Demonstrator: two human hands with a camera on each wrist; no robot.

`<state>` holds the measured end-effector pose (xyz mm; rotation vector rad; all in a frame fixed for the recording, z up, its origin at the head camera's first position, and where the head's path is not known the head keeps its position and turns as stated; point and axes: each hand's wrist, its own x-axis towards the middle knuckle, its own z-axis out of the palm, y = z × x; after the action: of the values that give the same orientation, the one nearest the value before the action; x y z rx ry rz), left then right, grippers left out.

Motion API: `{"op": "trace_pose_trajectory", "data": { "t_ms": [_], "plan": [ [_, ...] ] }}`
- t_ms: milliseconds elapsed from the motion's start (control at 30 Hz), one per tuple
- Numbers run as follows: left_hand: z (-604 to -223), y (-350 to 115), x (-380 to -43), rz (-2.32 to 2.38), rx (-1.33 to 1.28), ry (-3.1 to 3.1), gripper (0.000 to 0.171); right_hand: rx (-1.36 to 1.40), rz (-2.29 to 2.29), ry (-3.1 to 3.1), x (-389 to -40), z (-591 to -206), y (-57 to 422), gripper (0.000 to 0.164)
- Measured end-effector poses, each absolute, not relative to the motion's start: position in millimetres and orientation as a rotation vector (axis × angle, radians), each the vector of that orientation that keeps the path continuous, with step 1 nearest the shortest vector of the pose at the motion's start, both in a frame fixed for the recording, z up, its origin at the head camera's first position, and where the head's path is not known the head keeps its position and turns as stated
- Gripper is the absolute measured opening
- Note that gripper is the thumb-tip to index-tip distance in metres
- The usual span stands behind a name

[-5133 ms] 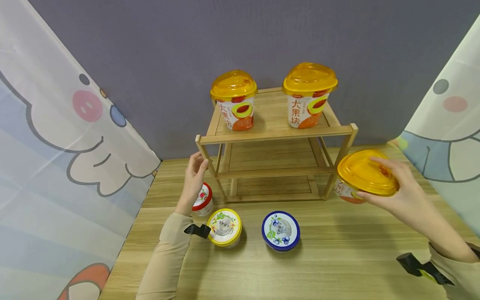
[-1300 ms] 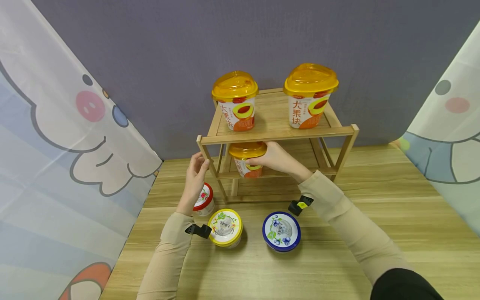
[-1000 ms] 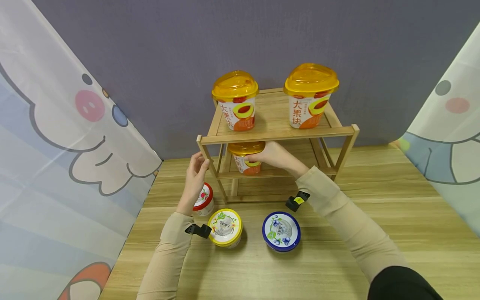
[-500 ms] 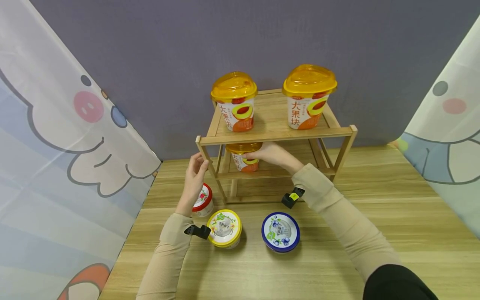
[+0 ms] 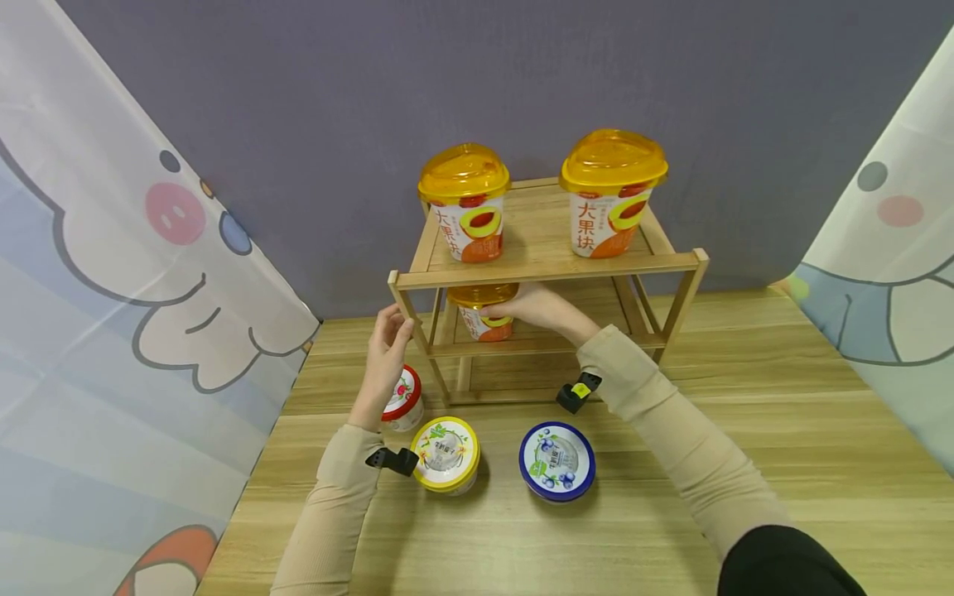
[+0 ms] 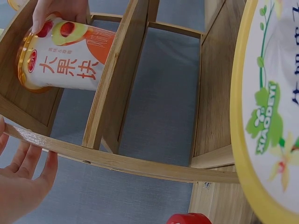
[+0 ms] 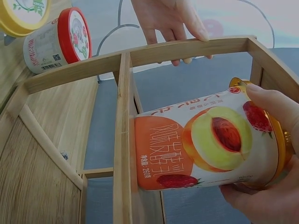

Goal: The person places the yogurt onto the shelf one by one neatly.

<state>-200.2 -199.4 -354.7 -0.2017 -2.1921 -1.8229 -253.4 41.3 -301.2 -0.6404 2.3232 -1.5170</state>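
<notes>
My right hand [image 5: 547, 310] grips a yogurt cup [image 5: 477, 323] with an amber lid, at the left end of the wooden rack's [image 5: 551, 270] middle shelf. In the right wrist view the cup [image 7: 210, 140] has its base right at the shelf, thumb and fingers on either side near the lid. My left hand [image 5: 385, 356] holds the rack's left front post, thumb on one side and fingers [image 6: 32, 161] on the other. Two matching yogurt cups, one left [image 5: 469, 207] and one right [image 5: 613, 199], stand upright on the top shelf.
On the wooden table before the rack stand a yellow-lidded tub [image 5: 445, 455] and a blue-lidded tub [image 5: 557, 462]. A red-lidded tub [image 5: 402, 401] is beside the rack's left leg, partly hidden by the left wrist. A grey wall [image 5: 537, 74] rises behind.
My right hand has carried the yogurt cup from the rack's right side into the middle shelf, lately edging it left and back. The left hand keeps its grip on the post.
</notes>
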Motion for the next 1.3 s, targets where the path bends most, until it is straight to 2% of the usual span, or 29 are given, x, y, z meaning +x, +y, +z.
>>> {"op": "trace_pose_trajectory", "data": {
  "t_ms": [433,1300],
  "plan": [
    [-355,-199,-199,-1.815,-0.228,-2.192,0.030,-0.769,-1.601,2.338,-252,-306,38,0.069],
    [-354,-199,-199,-1.803,-0.217,-2.203,0.030,-0.756,-1.619,2.489,-235,-310,45,0.064]
  ]
}}
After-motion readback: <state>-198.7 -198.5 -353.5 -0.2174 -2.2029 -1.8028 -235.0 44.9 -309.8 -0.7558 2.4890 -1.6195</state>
